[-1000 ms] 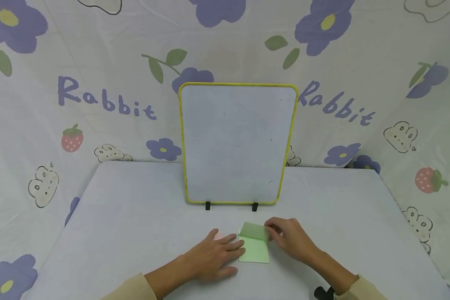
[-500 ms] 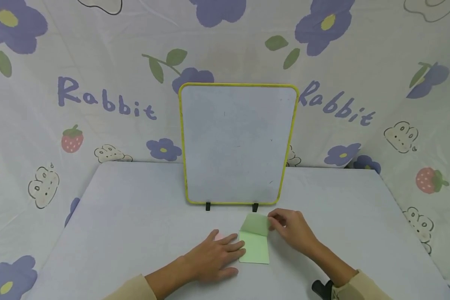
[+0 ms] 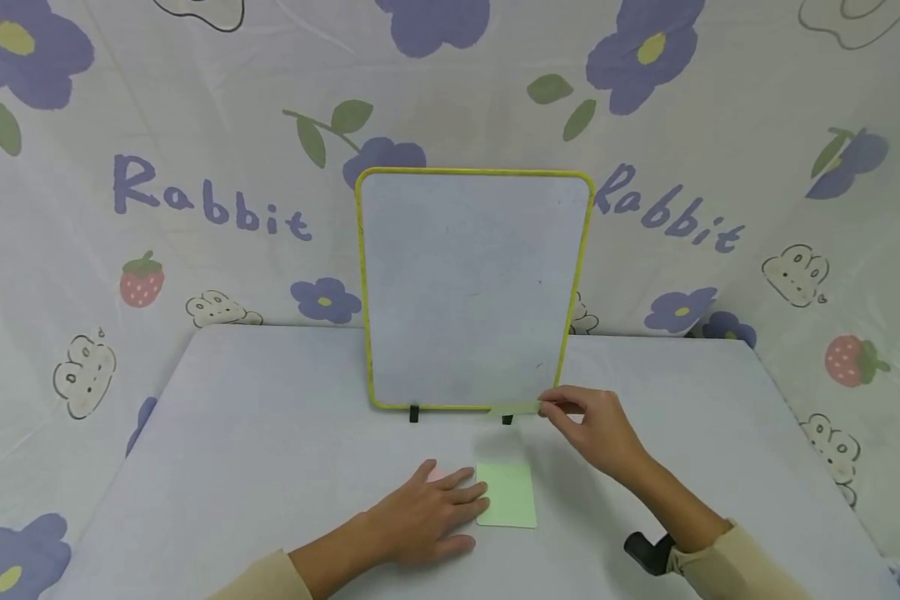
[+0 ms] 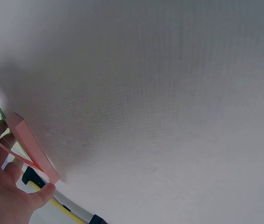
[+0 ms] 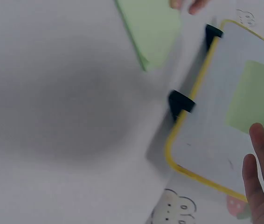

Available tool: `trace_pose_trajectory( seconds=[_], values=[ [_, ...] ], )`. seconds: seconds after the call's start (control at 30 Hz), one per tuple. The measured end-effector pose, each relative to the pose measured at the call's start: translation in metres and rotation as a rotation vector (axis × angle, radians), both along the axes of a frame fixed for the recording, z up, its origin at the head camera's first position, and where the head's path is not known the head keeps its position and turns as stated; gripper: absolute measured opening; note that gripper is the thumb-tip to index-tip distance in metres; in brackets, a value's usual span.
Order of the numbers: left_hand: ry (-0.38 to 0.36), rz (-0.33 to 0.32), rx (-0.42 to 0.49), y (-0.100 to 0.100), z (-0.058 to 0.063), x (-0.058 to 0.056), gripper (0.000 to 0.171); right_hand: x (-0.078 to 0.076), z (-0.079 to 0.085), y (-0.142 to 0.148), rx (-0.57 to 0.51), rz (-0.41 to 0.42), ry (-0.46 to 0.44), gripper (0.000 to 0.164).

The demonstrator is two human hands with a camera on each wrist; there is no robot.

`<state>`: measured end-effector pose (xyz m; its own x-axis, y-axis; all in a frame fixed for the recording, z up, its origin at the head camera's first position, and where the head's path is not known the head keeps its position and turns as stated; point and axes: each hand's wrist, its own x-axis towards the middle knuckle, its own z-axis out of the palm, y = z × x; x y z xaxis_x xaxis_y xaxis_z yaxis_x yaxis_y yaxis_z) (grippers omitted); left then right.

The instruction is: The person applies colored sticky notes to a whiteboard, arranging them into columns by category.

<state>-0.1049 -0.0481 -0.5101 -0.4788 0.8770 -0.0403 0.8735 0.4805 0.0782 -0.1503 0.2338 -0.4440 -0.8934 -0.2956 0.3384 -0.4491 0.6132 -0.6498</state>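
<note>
One green sticky note (image 5: 258, 95) — pinched by the right hand (image 3: 592, 433) — hovers before the whiteboard (image 3: 468, 283). Splayed in front of it, the left hand (image 3: 431, 521) touches a pink pad (image 4: 33, 147) and green pad (image 3: 512, 497).

Both wrist views look dim and grey, with soft shadows.

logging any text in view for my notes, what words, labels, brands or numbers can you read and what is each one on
"Rabbit": on the patterned backdrop, left of the whiteboard
"Rabbit": again on the backdrop, right of the whiteboard
Whiteboard: only small dark marks, nothing readable
Green pad, green sheet and pink pad: no writing shows
No brands or numbers can be read
</note>
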Motion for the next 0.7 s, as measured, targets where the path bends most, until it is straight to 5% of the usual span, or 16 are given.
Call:
trace_pose_trajectory(
  seconds=[0.27, 0.7],
  values=[
    [0.037, -0.008, 0.011, -0.001, -0.002, 0.000, 0.053, -0.018, 0.033, 0.003, -0.013, -0.011, 0.184, 0.018],
    [0.044, -0.019, 0.016, -0.001, -0.001, 0.000, 0.053, -0.037, 0.066, -0.007, -0.207, -0.045, 0.399, 0.021]
  ],
)
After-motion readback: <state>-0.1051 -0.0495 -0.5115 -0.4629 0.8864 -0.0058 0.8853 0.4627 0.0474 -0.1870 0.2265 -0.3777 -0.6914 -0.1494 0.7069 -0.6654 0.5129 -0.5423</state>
